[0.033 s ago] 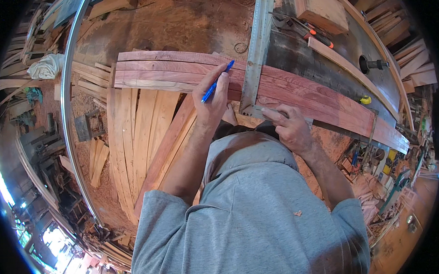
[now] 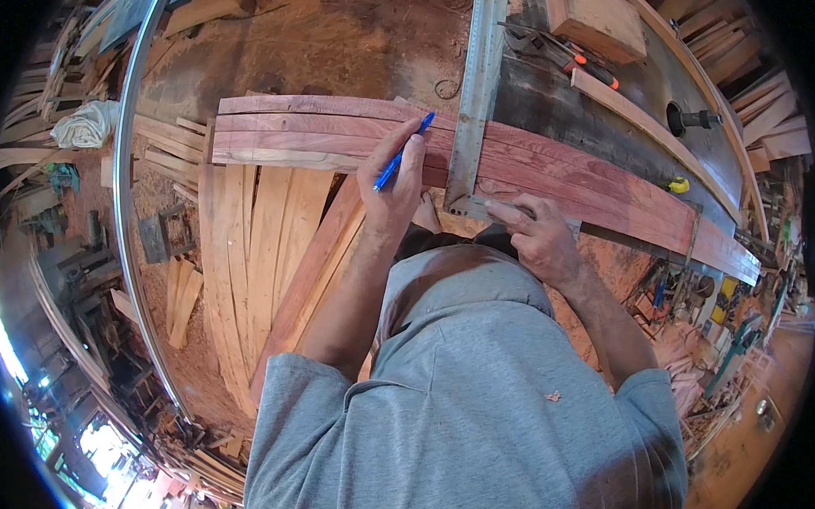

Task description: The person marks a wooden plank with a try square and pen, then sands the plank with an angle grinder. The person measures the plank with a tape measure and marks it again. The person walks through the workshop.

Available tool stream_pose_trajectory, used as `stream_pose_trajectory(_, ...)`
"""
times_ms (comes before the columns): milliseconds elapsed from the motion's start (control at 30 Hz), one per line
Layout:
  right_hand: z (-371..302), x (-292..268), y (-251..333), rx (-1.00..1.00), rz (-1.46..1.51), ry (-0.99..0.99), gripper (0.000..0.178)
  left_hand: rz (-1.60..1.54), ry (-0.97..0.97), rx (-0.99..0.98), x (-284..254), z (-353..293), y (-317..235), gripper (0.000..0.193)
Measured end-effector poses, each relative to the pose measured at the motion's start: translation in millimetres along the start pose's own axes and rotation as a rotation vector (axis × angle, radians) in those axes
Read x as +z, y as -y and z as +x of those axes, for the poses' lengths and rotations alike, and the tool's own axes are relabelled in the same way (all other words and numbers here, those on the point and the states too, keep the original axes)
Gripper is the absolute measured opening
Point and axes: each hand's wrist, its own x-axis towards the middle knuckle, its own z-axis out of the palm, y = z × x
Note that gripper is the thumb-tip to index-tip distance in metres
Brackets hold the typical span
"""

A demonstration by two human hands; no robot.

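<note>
A blue pen is gripped in my left hand, which rests at the near side of several reddish boards laid edge to edge. Across these boards lies a metal square, its long blade pointing away from me. My right hand is closed on the square's short arm along the near edge of the boards, fingers bent and the index finger lying along the metal. The pen's upper end leans toward the blade; its lower end stays near my palm.
Pale and reddish planks lean below the boards at left. On the dark machine table are a wooden block, a narrow strip, orange-marked tools and a yellow tape measure. A metal rail runs along the left.
</note>
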Motion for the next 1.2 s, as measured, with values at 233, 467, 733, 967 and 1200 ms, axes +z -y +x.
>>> stream_pose_trajectory(233, 4, 4, -4, 0.001, -0.021, -0.019, 0.009, 0.242, 0.154, 0.106, 9, 17, -2, 0.023)
stream_pose_trajectory(467, 3, 6, -8, -0.020, -0.031, -0.024, 0.011, 0.536, 0.213, 0.109, 20, 33, -15, 0.023)
stream_pose_trajectory(733, 4, 5, -8, 0.001, -0.002, -0.042, 0.009, 0.822, 0.463, -0.025, 3, 6, -64, 0.019)
stream_pose_trajectory(967, 3, 8, -8, 0.002, 0.006, -0.043, 0.007, 0.622, 0.347, 0.026, 4, 18, -51, 0.022)
stream_pose_trajectory(1200, 1, 9, -8, 0.027, 0.031, -0.098, 0.009, 0.526, 0.364, 0.007, 19, 34, -25, 0.024)
